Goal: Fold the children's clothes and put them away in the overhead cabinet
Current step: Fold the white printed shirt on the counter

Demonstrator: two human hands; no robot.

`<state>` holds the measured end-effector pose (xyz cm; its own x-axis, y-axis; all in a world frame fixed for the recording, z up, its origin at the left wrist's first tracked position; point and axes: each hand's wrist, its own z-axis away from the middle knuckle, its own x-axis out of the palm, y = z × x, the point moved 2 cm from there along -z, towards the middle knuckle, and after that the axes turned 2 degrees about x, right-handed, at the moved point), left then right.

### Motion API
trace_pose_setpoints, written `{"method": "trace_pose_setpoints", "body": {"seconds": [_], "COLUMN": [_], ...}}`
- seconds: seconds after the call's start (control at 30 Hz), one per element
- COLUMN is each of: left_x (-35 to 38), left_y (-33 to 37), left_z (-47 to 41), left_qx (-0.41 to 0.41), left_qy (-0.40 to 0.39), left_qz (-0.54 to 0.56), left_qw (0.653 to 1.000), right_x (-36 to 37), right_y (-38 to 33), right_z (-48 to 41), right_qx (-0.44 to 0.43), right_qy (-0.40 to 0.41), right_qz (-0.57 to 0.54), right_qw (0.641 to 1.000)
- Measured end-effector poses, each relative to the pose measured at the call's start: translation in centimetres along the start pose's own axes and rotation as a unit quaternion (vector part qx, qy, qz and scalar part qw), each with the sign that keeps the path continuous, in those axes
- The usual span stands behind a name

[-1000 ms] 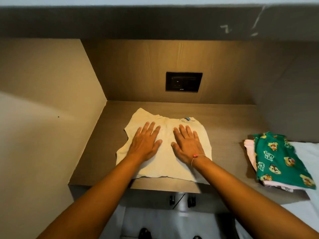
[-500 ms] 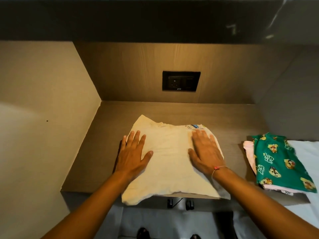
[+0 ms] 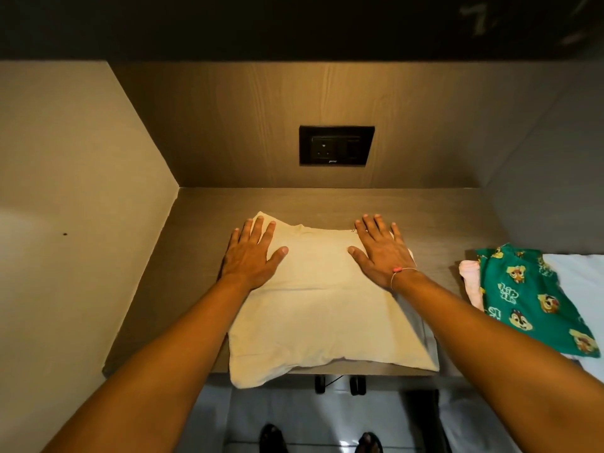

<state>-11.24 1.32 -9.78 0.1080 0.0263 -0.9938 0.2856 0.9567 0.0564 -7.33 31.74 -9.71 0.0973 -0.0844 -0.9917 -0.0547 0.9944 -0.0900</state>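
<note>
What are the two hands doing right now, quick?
Left hand: open, flat on the cream garment.
Right hand: open, flat on the same garment.

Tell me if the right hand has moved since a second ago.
Yes. The right hand slid right: from under the middle of the wall socket to below its right edge, flat on the cream garment.

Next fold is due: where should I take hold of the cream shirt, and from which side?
Probably the near hem of the cream shirt, pinched at both corners from the front: it hangs past the desk edge, so fingers can get under it. The far end lies flat under the left hand and right hand.
</note>
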Motion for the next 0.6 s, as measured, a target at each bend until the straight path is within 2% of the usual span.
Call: {"method": "trace_pose_setpoints", "body": {"seconds": [0.1,0.23,0.3,0.37,0.5,0.6], "left_x": [-1.1,-2.0,-1.2,0.2,2.5,2.8], "left_y": [0.5,1.3,1.1,0.5,-0.6,-0.7], "left_z": [0.8,6.9,11.9,16.9,22.8,23.6], "left_qx": [0.027,0.148,0.222,0.267,0.265,0.255], "left_qy": [0.039,0.068,0.067,0.065,0.055,0.112], "left_qz": [0.013,0.142,0.135,0.096,0.065,0.051], "left_qw": [0.999,0.976,0.963,0.957,0.961,0.959], "right_x": [-1.3,-2.4,-1.7,-0.4,1.7,1.9], "right_y": [-0.6,-1.3,-1.0,-0.3,0.9,1.4], "right_z": [0.8,7.6,12.7,17.6,22.6,22.9], "right_qx": [0.008,-0.065,-0.098,-0.115,-0.133,-0.132], "right_qy": [0.030,0.050,0.041,0.032,0.022,0.084], "right_qz": [-0.026,-0.124,-0.149,-0.129,-0.059,-0.061], "right_qw": [0.999,0.989,0.983,0.984,0.989,0.986]}}
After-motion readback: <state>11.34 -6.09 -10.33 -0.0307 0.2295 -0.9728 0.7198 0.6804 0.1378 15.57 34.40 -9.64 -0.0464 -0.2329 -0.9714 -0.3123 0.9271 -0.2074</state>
